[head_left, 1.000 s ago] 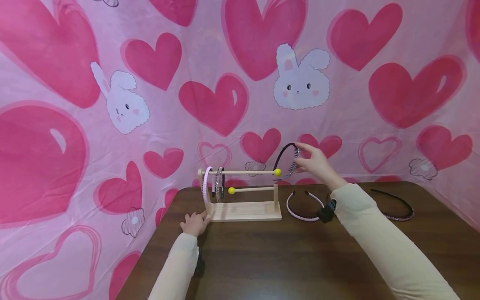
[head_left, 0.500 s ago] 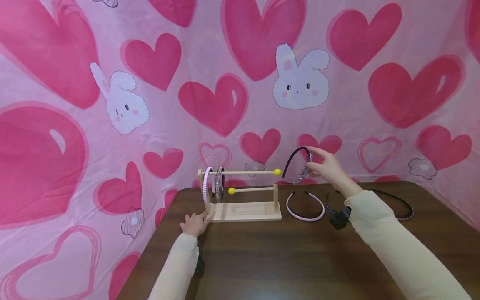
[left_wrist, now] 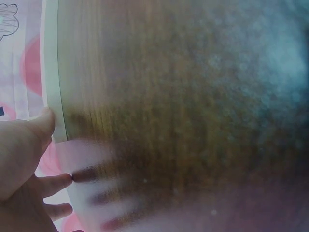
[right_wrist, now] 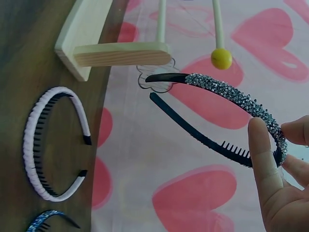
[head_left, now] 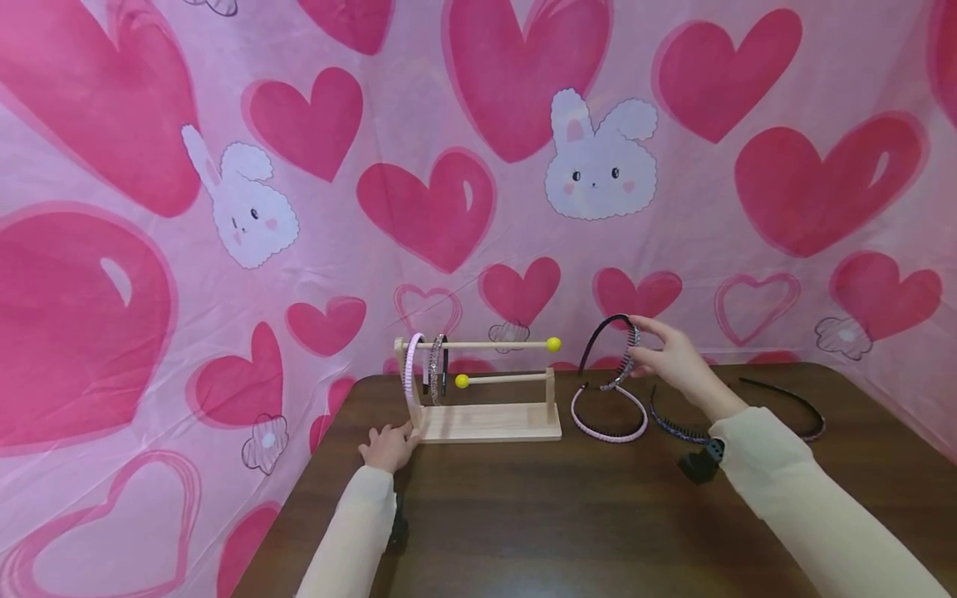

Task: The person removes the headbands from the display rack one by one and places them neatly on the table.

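Note:
My right hand point(head_left: 686, 370) pinches a black headband covered in silver sparkle stones point(right_wrist: 227, 92) by its curved top, thumb and fingers on both sides. It is in the air, right of the wooden headband stand point(head_left: 493, 422), apart from the rods. My left hand point(head_left: 389, 448) rests at the stand's left end, fingers spread. In the left wrist view its thumb touches the edge of the base point(left_wrist: 54, 72). On the upper rod's left end hang a pink headband point(head_left: 409, 374) and a glittery one point(head_left: 435, 374), with a dark band end beside them.
On the brown table point(head_left: 538, 515) right of the stand lie a pale pink headband point(right_wrist: 30, 145), a blue glitter headband point(head_left: 676, 432) and a dark headband point(head_left: 807, 403). Yellow balls cap the upper rod point(head_left: 553, 344) and lower rod point(head_left: 462, 381). A pink heart-print cloth point(head_left: 426, 108) hangs behind.
My right hand has moved right and down with the sparkly headband, away from the upper rod's yellow ball. The blue headband has come into fuller view. My left hand has stayed put.

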Action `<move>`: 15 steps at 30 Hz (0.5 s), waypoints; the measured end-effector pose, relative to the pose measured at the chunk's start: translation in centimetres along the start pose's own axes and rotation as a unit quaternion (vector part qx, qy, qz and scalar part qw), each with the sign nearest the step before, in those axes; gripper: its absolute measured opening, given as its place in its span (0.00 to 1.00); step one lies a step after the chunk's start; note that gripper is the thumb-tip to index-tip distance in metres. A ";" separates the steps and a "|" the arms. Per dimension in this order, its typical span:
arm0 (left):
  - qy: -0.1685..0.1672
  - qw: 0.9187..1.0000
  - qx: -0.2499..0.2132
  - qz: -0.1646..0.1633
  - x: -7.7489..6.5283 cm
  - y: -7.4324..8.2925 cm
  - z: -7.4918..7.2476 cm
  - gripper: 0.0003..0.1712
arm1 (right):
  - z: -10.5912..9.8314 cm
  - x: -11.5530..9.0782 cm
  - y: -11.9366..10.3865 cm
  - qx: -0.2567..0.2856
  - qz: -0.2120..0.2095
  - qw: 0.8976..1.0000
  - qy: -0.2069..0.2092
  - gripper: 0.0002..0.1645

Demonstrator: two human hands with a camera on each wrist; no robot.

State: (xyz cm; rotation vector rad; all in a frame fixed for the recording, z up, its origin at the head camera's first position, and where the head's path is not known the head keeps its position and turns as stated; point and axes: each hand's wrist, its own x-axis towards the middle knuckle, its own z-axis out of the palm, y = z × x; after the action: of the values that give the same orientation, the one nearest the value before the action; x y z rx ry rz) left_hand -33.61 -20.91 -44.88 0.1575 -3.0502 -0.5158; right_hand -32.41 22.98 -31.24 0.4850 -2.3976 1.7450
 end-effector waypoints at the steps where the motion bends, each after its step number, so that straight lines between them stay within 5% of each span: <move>1: 0.000 1.000 0.002 0.001 0.0 0.0 0.0 0.28 | -0.1 -0.2 0.2 0.002 0.001 1.000 -0.002 0.36; 15: 0.008 1.000 0.009 0.010 -0.2 0.0 -0.2 0.26 | -0.5 -3.8 2.1 -0.047 0.027 0.998 -0.011 0.36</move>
State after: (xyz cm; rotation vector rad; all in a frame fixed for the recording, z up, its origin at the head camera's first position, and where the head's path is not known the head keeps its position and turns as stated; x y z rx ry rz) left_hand -33.41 -20.97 -44.70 0.1297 -3.0373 -0.4827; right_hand -29.61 24.68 -34.10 0.4346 -2.5161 1.6477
